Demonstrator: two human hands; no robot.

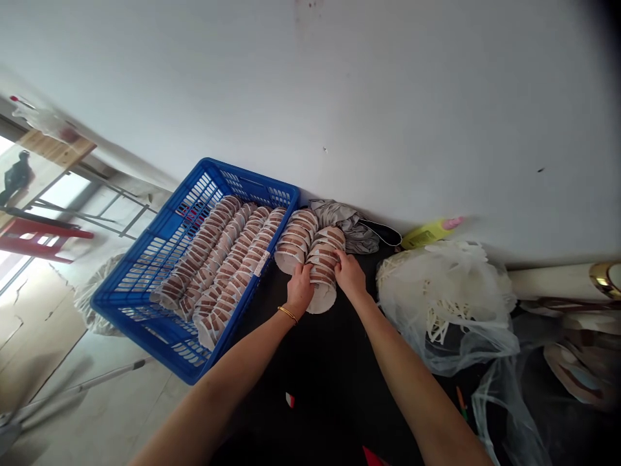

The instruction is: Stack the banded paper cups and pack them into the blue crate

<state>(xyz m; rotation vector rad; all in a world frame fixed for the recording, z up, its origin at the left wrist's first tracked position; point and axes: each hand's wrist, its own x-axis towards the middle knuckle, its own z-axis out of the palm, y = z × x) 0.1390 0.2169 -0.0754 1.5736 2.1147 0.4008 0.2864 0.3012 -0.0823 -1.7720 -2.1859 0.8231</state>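
My left hand (pixel 299 289) and my right hand (pixel 350 274) close around opposite sides of a stack of round brown pieces layered with white paper (pixel 321 275). The stack lies along the black tabletop (pixel 286 362), its white round end towards me. Just left of it a shorter stack of the same kind (pixel 295 241) lies alongside. Several long rows of such pieces (pixel 237 272) fill part of a blue plastic crate (pixel 116 275) to the left. What the brown pieces are, I cannot make out.
Behind the stacks is a crumpled grey bag (pixel 361 236) against the white wall (pixel 412 116). To the right are a yellow bottle (pixel 427 234) with a pink cap and a clear plastic bag (pixel 436 285) holding pale strips. A red stool (pixel 41 239) stands far left.
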